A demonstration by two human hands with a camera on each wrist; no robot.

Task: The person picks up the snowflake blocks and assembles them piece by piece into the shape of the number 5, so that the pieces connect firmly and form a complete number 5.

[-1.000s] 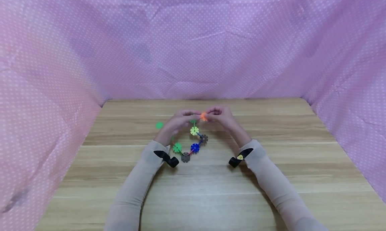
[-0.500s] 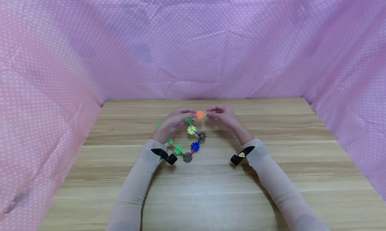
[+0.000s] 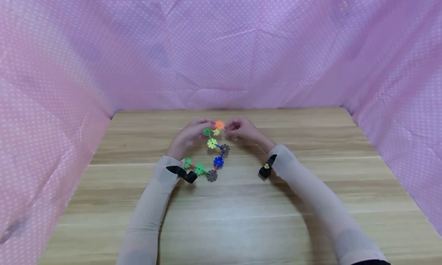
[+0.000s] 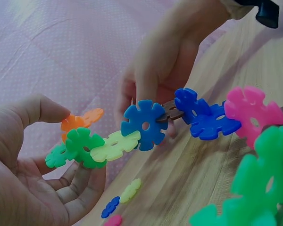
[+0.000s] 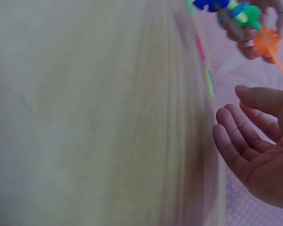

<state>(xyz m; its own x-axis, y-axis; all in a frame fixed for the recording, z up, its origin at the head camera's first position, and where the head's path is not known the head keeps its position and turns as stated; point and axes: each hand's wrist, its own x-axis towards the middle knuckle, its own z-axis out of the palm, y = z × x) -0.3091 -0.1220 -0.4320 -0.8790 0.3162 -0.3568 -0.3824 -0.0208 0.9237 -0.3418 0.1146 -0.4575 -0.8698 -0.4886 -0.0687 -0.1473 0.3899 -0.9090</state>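
Observation:
A chain of notched plastic flower discs (image 3: 218, 162) in orange, green, yellow, blue, brown and pink hangs from my left hand (image 3: 193, 133). In the left wrist view, the left thumb touches the orange disc (image 4: 71, 123), with the fingers behind the green disc (image 4: 85, 147) at the same end. From there the chain runs past a blue disc (image 4: 144, 125) and a pink disc (image 4: 254, 112). My right hand (image 3: 243, 128) is just right of the orange end, apart from it. Its fingers are loosely bent and hold nothing in the right wrist view.
Below the chain, loose discs lie on the wooden table (image 3: 269, 219): a yellow one (image 4: 130, 190), a blue one (image 4: 110, 207) and a pink one (image 4: 113, 220). Pink dotted cloth (image 3: 221, 57) surrounds the table's back and sides.
The right hand has let go of the orange disc and is now apart from it. My left hand has shifted left with the chain, and the head view has tilted slightly.

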